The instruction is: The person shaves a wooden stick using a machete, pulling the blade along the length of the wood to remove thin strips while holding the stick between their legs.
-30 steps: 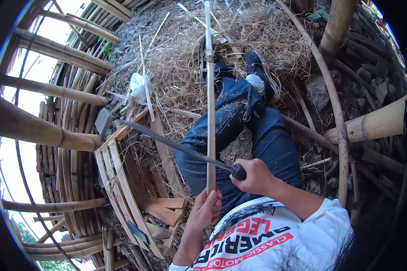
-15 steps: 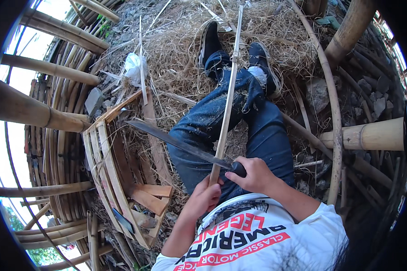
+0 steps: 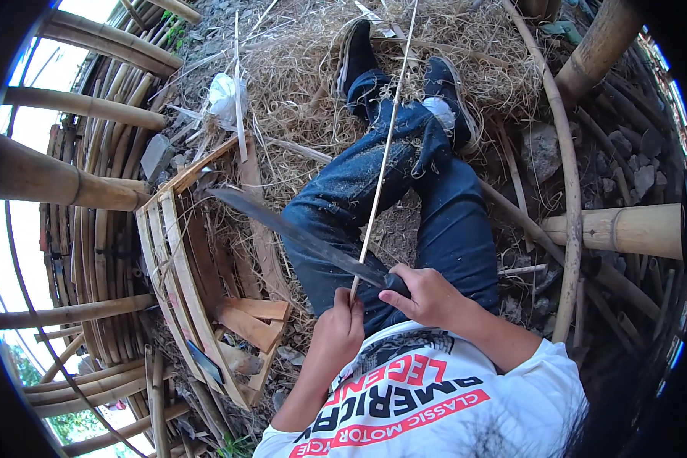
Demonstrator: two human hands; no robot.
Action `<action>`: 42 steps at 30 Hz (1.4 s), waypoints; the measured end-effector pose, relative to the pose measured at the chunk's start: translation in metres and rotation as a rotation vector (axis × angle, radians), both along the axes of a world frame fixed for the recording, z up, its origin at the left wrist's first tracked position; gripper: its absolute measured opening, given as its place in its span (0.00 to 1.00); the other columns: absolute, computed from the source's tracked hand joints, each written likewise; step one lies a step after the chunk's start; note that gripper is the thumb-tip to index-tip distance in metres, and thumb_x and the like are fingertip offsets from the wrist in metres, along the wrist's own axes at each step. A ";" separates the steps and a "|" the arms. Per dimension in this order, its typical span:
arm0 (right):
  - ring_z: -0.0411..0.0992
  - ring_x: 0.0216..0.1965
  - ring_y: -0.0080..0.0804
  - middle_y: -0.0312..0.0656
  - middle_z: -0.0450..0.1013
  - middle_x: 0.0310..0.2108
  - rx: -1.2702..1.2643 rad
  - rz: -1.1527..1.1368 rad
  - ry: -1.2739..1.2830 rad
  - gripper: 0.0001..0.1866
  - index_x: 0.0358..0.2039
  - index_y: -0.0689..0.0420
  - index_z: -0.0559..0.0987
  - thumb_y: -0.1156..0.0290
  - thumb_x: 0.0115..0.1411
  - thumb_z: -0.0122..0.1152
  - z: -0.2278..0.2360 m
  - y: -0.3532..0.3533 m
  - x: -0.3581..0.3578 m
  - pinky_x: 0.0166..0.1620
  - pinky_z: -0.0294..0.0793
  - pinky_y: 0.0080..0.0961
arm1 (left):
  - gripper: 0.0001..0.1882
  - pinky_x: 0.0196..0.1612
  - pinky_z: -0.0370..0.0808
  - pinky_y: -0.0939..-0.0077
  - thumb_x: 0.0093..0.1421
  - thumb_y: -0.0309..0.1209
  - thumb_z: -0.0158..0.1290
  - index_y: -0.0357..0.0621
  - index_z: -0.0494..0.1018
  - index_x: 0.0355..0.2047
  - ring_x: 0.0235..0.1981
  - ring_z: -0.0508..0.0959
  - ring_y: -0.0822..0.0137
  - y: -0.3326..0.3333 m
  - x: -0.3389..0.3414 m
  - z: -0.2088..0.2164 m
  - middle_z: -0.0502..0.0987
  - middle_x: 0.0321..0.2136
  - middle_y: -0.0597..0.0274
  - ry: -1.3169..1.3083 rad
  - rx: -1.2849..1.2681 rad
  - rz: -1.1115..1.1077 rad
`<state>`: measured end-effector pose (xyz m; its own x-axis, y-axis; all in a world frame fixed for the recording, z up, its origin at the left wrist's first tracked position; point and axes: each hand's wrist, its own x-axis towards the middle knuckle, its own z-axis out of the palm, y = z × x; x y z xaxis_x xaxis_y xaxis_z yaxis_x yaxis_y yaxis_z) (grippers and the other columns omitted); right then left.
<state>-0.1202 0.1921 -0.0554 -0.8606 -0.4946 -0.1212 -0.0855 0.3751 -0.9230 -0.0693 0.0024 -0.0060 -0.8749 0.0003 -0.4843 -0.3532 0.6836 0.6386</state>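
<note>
My right hand is closed round the black handle of a machete, whose long dark blade points to the far left across my thigh. In my left hand, the fingers pinch the near end of a long, pale bamboo strip. Its narrow edge is turned up, so it looks thin, and it runs away from me between my legs past my shoes. The blade lies across the strip just beyond my left fingers; whether it cuts in, I cannot tell.
A wooden crate lies to my left with a phone on its slats. Curly bamboo shavings cover the ground round my feet. A white plastic bag lies at the far left. Thick bamboo poles stick in from both sides.
My left hand has rolled over, turning the bamboo strip from its broad face to its thin edge. The machete stays in my right hand, shifted slightly left and nearer.
</note>
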 end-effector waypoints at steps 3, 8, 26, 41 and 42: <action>0.76 0.27 0.55 0.56 0.75 0.24 0.072 0.014 0.090 0.28 0.35 0.65 0.73 0.46 0.61 0.56 0.001 0.002 0.000 0.31 0.75 0.42 | 0.13 0.30 0.70 0.44 0.68 0.32 0.41 0.33 0.63 0.44 0.28 0.76 0.34 0.005 -0.001 0.006 0.75 0.23 0.34 0.043 -0.119 -0.044; 0.76 0.26 0.52 0.52 0.74 0.24 0.266 0.078 0.321 0.25 0.34 0.62 0.73 0.48 0.60 0.59 -0.003 0.012 -0.010 0.28 0.74 0.39 | 0.11 0.31 0.65 0.47 0.69 0.31 0.40 0.34 0.62 0.44 0.30 0.73 0.33 0.002 0.001 0.006 0.72 0.23 0.35 0.028 -0.105 -0.038; 0.76 0.22 0.50 0.52 0.74 0.20 0.277 -0.008 0.426 0.24 0.27 0.59 0.70 0.48 0.60 0.58 -0.015 0.020 -0.048 0.25 0.75 0.41 | 0.08 0.28 0.62 0.48 0.70 0.31 0.40 0.38 0.62 0.38 0.27 0.71 0.35 -0.003 0.003 0.017 0.70 0.21 0.37 0.019 -0.052 -0.005; 0.76 0.22 0.53 0.53 0.73 0.17 0.348 -0.098 0.350 0.24 0.26 0.59 0.70 0.47 0.61 0.55 -0.023 0.027 -0.073 0.26 0.75 0.43 | 0.09 0.28 0.63 0.49 0.70 0.32 0.39 0.38 0.62 0.38 0.26 0.71 0.36 0.002 0.004 0.024 0.69 0.20 0.40 -0.042 -0.040 0.006; 0.76 0.22 0.53 0.53 0.73 0.16 0.325 -0.103 0.340 0.24 0.26 0.59 0.70 0.47 0.61 0.56 -0.023 0.025 -0.072 0.25 0.75 0.43 | 0.09 0.28 0.63 0.49 0.70 0.32 0.39 0.38 0.62 0.38 0.26 0.71 0.36 0.003 0.003 0.023 0.69 0.20 0.40 -0.039 -0.039 0.005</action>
